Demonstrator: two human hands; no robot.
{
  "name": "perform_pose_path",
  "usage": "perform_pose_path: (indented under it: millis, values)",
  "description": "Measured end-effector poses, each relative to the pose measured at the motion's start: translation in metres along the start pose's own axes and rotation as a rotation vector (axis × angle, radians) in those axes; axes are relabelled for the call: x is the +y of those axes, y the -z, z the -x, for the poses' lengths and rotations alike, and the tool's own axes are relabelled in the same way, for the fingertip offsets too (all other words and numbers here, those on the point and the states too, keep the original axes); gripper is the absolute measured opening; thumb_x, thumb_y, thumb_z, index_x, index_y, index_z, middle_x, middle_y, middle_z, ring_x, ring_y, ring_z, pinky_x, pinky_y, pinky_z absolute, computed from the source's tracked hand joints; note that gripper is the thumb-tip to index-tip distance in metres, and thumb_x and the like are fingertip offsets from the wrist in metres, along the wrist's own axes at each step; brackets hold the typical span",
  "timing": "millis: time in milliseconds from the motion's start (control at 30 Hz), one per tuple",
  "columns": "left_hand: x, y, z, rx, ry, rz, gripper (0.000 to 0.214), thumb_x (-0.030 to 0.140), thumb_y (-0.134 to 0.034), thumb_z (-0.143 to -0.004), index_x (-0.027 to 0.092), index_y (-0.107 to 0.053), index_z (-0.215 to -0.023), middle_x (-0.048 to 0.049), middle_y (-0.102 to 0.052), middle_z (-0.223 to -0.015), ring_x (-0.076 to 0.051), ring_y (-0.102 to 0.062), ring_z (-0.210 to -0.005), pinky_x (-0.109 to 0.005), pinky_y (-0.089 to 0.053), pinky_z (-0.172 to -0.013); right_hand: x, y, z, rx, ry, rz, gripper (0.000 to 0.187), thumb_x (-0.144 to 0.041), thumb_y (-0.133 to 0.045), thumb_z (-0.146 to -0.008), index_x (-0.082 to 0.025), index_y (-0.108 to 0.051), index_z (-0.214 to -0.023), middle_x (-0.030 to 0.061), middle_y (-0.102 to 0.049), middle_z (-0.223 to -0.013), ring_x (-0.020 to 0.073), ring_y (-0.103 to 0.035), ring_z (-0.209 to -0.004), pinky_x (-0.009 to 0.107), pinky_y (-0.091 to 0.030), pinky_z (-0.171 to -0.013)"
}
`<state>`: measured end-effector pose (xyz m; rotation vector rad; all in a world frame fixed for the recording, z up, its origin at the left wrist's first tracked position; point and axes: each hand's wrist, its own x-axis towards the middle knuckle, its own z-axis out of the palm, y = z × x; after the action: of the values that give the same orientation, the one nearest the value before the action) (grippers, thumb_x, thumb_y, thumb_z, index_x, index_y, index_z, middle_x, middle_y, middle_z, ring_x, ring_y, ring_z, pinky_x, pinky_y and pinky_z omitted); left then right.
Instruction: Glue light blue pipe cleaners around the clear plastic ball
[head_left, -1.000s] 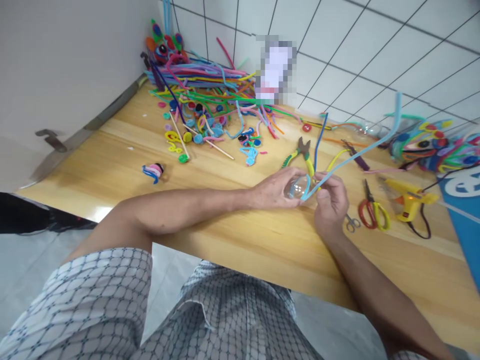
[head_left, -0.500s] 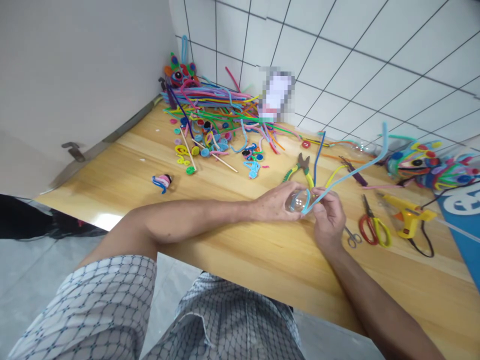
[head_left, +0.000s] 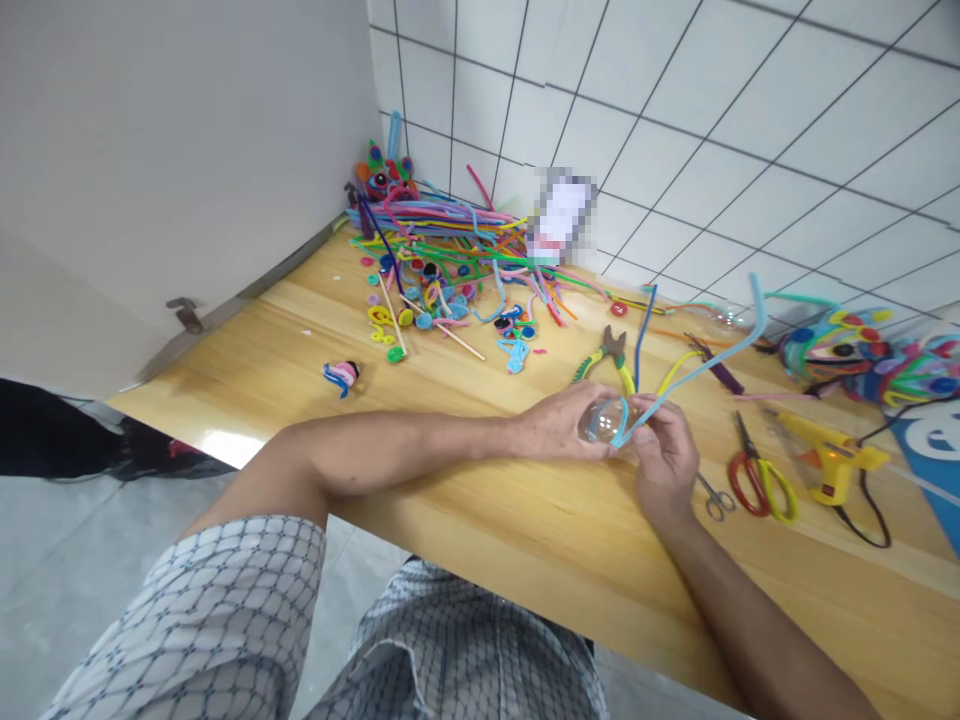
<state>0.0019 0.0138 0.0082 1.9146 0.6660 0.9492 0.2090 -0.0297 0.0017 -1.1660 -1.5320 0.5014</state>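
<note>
Clear ball [head_left: 602,422], four o'clock of mid-view | My left hand [head_left: 555,425] clamps it, my right hand [head_left: 667,462] pinches light-blue pipe cleaner [head_left: 694,378] | One stretch lies across it, long end loose towards half-past-one

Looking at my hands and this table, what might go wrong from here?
The clear ball in your left hand looks smooth and might slip. The light-blue stem at your right hand sticks out and could snag. The yellow glue gun lies nearby; if hot, it could burn.

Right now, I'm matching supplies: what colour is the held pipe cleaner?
The pipe cleaner is light blue, in the head view.
</note>
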Motion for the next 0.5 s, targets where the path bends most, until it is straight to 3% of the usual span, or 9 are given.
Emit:
perform_pose_path:
  millis: [333,500]
  values:
    - [-0.0023,0.0008,0.0003,-0.013,0.034,0.002,0.069,0.033,-0.094,-0.079,0.017,-0.063,-0.138,-0.0152,-0.074,-0.137,-0.032,-0.072,-0.128,-0.046,-0.058,-0.111,0.0044,-0.001,0.0007,0.021,0.002,-0.037,0.037,-0.056,-0.08,-0.093,-0.026,-0.081,-0.115,0.0093,-0.076,-0.12,0.0329,-0.071,-0.12,0.061,-0.052,-0.113]
    - [-0.003,0.0003,-0.0026,-0.048,0.05,0.003,0.07,0.03,-0.092,-0.083,0.014,-0.06,-0.144,-0.0195,-0.07,-0.146,-0.033,-0.069,-0.138,-0.046,-0.057,-0.118,0.0028,0.0022,-0.0024,0.112,-0.016,-0.035,0.043,-0.06,-0.082,-0.088,-0.025,-0.081,-0.112,0.0099,-0.077,-0.116,0.0342,-0.073,-0.114,0.063,-0.055,-0.11]
